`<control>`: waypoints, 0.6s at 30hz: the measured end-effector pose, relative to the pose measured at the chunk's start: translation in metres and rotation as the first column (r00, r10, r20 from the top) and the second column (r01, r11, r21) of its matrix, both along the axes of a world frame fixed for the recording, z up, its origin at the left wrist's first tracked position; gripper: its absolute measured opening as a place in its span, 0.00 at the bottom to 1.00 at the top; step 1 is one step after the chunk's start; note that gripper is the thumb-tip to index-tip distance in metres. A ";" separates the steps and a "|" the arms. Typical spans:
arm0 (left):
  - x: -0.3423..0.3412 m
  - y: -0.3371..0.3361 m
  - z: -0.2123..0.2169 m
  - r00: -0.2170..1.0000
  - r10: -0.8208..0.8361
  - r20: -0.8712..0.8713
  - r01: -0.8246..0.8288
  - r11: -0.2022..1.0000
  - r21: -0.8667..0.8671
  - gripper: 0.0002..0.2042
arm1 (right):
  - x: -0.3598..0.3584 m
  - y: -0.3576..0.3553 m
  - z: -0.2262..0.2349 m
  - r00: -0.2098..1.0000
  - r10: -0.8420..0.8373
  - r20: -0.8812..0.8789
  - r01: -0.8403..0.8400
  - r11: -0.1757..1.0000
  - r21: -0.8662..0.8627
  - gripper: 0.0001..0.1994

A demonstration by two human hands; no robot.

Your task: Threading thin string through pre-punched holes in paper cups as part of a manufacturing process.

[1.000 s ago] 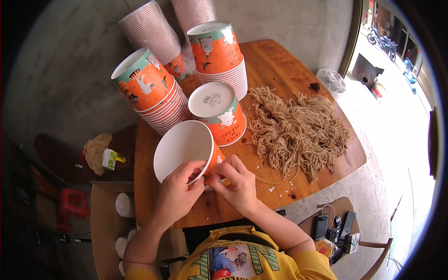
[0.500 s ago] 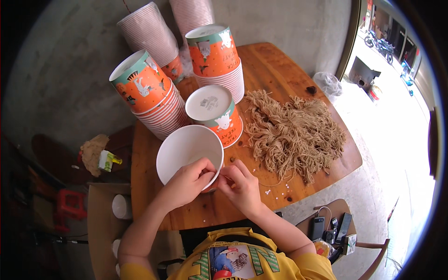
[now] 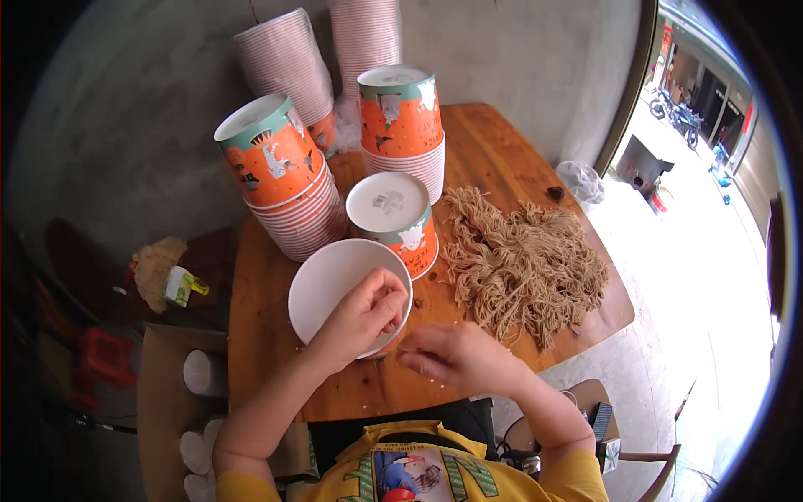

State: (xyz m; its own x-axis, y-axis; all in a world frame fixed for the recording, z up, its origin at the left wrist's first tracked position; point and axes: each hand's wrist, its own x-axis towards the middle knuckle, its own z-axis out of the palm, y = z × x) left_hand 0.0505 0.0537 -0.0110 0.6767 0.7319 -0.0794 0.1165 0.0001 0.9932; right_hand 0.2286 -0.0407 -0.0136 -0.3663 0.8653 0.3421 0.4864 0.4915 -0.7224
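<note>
An open paper bucket (image 3: 322,289), white inside, stands before me on the wooden table. Over its right-hand opening is my left hand (image 3: 368,314), closed, its fingers curled together; what they pinch, if anything, is too small to tell. My right hand (image 3: 464,356) is just outside the rim at the lower right, fingers bent and pressed together, with perhaps a thin strand at their tips. Right behind the open bucket sits an upside-down orange and green bucket (image 3: 410,238). A tan heap of cut string (image 3: 527,259) lies to the right.
Upside-down nested buckets form a left stack (image 3: 276,171) and a back stack (image 3: 401,117). Taller wrapped stacks (image 3: 288,67) lean by the wall. A cardboard box (image 3: 159,368) holding white cups is at lower left. A chair (image 3: 590,397) bearing small devices stands at lower right.
My left hand has lifted off the bucket's rim. The right hand has drawn away from the rim and turned back-up. The whole view has shifted slightly.
</note>
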 end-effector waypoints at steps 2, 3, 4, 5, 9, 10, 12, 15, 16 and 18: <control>0.003 -0.003 0.002 1.000 0.001 0.006 -0.001 1.000 -0.019 0.04 | 0.005 0.015 0.010 0.977 0.088 -0.194 -0.108 0.990 -0.094 0.07; 0.004 -0.003 0.003 1.000 -0.001 0.005 0.001 0.999 -0.042 0.04 | 0.009 0.022 0.018 0.981 0.077 -0.180 -0.105 0.983 -0.152 0.07; 0.002 -0.002 0.000 1.000 -0.014 0.016 0.014 1.000 -0.018 0.05 | 0.011 0.029 0.022 0.970 0.046 -0.241 -0.110 0.959 -0.262 0.08; 0.001 -0.001 -0.002 1.000 -0.016 0.022 0.016 1.000 -0.014 0.05 | 0.013 0.035 0.026 0.955 0.004 -0.297 -0.119 0.922 -0.369 0.09; -0.005 0.000 -0.003 0.994 -0.107 0.021 0.108 0.991 -0.079 0.04 | 0.017 0.056 0.024 0.891 -0.029 -0.453 -0.188 0.884 -0.427 0.12; -0.005 0.001 -0.003 0.989 -0.146 0.016 0.146 0.986 -0.076 0.04 | 0.017 0.059 0.017 0.866 -0.040 -0.498 -0.198 0.888 -0.415 0.13; -0.006 0.001 -0.003 0.991 -0.134 -0.008 0.132 0.986 -0.106 0.05 | 0.017 0.062 0.007 0.882 -0.058 -0.467 -0.161 0.895 -0.415 0.14; -0.006 0.001 0.001 0.993 -0.103 -0.058 0.094 0.986 -0.137 0.07 | 0.018 0.060 0.000 0.910 -0.107 -0.400 -0.077 0.905 -0.419 0.15; -0.006 0.000 0.002 0.993 -0.082 -0.083 0.071 0.988 -0.135 0.08 | 0.018 0.058 -0.003 0.921 -0.137 -0.364 -0.031 0.907 -0.419 0.16; -0.007 0.004 -0.001 0.992 -0.110 -0.056 0.099 0.982 -0.162 0.09 | 0.018 0.050 -0.006 0.917 -0.170 -0.360 0.007 0.911 -0.412 0.17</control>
State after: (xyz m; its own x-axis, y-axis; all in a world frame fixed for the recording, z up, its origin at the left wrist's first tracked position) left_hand 0.0432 0.0575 -0.0123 0.7387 0.6320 -0.2342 0.1874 0.1412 0.9721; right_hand 0.2471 0.0090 -0.0193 -0.1939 0.9791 0.0620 0.1621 0.0943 -0.9823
